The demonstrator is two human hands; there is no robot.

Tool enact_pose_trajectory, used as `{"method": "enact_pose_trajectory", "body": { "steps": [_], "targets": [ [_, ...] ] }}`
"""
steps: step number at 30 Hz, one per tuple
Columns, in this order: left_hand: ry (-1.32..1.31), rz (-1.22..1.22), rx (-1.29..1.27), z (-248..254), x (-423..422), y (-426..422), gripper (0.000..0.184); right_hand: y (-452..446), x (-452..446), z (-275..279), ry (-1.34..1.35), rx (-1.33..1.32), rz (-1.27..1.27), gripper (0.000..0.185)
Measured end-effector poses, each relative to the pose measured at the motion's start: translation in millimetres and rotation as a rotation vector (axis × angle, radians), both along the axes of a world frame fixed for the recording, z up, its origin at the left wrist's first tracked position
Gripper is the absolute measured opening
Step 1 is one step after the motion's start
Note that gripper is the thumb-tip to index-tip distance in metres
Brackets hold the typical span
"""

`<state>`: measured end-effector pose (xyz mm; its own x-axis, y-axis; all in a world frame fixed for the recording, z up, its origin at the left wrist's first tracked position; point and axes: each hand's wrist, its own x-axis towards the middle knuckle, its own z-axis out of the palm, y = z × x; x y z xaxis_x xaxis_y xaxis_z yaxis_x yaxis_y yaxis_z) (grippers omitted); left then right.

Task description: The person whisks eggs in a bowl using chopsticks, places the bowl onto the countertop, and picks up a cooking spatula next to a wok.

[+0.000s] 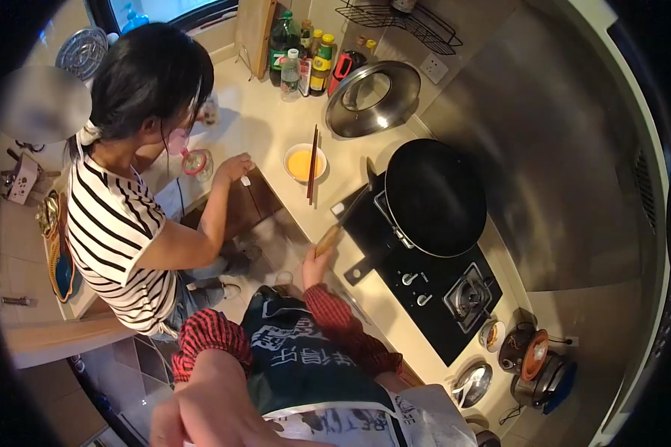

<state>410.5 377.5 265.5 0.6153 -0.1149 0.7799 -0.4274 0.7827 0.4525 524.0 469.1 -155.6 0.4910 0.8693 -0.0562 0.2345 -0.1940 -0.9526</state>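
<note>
My right hand (314, 270) is closed around the wooden handle of a cooking spatula (328, 240), at the counter's front edge. The spatula's metal end rises toward the left side of a black wok (436, 197) on the gas hob (447, 320). Raised close to the camera at the bottom is my left hand (209, 413). Its thumb stands apart and nothing shows in it, though the fingertips are cut off by the frame. A white bowl (286, 163) of yellow liquid, resembling beaten egg, sits beyond the spatula, with chopsticks (312, 171) across it.
Another person (119, 238) in a striped top stands at left, one hand over the counter edge near a glass jar (196, 162). A metal lid (373, 97) leans by the wall beside several bottles (291, 74). Small bowls (492, 335) and pots (518, 346) stand right of the hob.
</note>
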Motion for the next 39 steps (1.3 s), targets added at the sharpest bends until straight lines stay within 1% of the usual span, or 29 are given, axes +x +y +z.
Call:
{"method": "enact_pose_trajectory", "body": {
  "steps": [1, 3, 4, 5, 8, 9, 11, 12, 13, 15, 16, 17, 18, 19, 20, 23, 26, 28, 30, 31, 34, 36, 38, 39],
  "targets": [
    [-0.079, 0.076, -0.006, 3, 3, 3, 0.045, 6, 2, 36, 0.024, -0.034, 0.036, 0.052],
    [-0.013, 0.020, -0.076, 6, 1, 8, 0.047, 23, 5, 55, -0.020, -0.064, 0.071, 0.054],
    [0.021, -0.010, -0.106, 11, 1, 13, 0.048, 32, 7, 51, -0.091, -0.062, 0.071, 0.054],
    [-0.104, 0.339, -0.123, 16, 13, 20, 0.050, 42, 9, 47, -0.163, -0.059, 0.068, 0.053],
    [-0.013, 0.262, -0.155, 21, 9, 36, 0.051, 66, 8, 37, 0.046, -0.081, 0.020, 0.054],
    [-0.108, 0.246, -0.034, 17, 13, 45, 0.050, 73, 5, 36, 0.032, -0.065, -0.048, 0.052],
    [-0.245, 0.325, -0.200, 6, 26, 38, 0.047, 88, 2, 16, 0.018, 0.007, -0.091, 0.052],
    [-0.195, 0.339, -0.251, 9, 22, 37, 0.045, 94, 3, 12, 0.010, 0.045, -0.113, 0.053],
    [-0.146, 0.353, -0.304, 13, 19, 36, 0.044, 98, 6, 9, -0.089, 0.056, -0.102, 0.058],
    [-0.026, 0.425, -0.366, 21, 11, 33, 0.042, 103, 9, 11, -0.119, -0.065, -0.105, 0.060],
    [-0.095, 0.458, -0.331, 16, 14, 37, 0.042, 105, 10, 15, -0.131, -0.125, -0.105, 0.061],
    [-0.165, 0.489, -0.298, 12, 17, 42, 0.043, 109, 10, 3, -0.208, -0.095, -0.126, 0.063],
    [-0.235, 0.519, -0.268, 8, 20, 47, 0.043, 112, 12, 0, -0.200, -0.118, -0.132, 0.065],
    [-0.175, 0.460, -0.303, 8, 16, 47, 0.043, 115, 13, -4, -0.192, -0.141, -0.139, 0.067],
    [-0.172, 0.418, -0.308, 7, 15, 51, 0.043, 118, 14, -7, -0.182, -0.162, -0.147, 0.069],
    [-0.153, 0.317, -0.290, 5, 7, 63, 0.038, 119, 14, -15, -0.297, -0.125, -0.126, 0.074],
    [-0.146, 0.232, -0.232, 3, 3, 78, 0.031, 113, 13, 2, -0.339, -0.212, -0.041, 0.078],
    [-0.151, 0.176, -0.185, 3, 5, 87, 0.026, 110, 15, 2, -0.355, -0.217, 0.025, 0.082],
    [-0.165, 0.119, -0.117, 4, 7, 93, 0.022, 111, 17, 5, -0.335, -0.199, 0.098, 0.085],
    [-0.176, 0.085, -0.072, 4, 9, 97, 0.020, 111, 19, 7, -0.401, -0.218, 0.129, 0.085],
    [-0.242, -0.020, 0.117, 9, 25, 104, 0.014, 108, 20, 17, -0.446, -0.200, 0.147, 0.083],
    [-0.333, -0.077, 0.271, 14, 43, 106, 0.012, 96, 18, 22, -0.397, -0.162, 0.151, 0.078],
    [-0.360, -0.047, 0.317, 18, 54, 99, 0.011, 76, 15, 18, -0.347, -0.108, 0.159, 0.076],
    [-0.194, 0.135, 0.136, 6, 37, 73, 0.013, 62, 17, 22, -0.385, -0.040, 0.180, 0.072]
  ]
}}
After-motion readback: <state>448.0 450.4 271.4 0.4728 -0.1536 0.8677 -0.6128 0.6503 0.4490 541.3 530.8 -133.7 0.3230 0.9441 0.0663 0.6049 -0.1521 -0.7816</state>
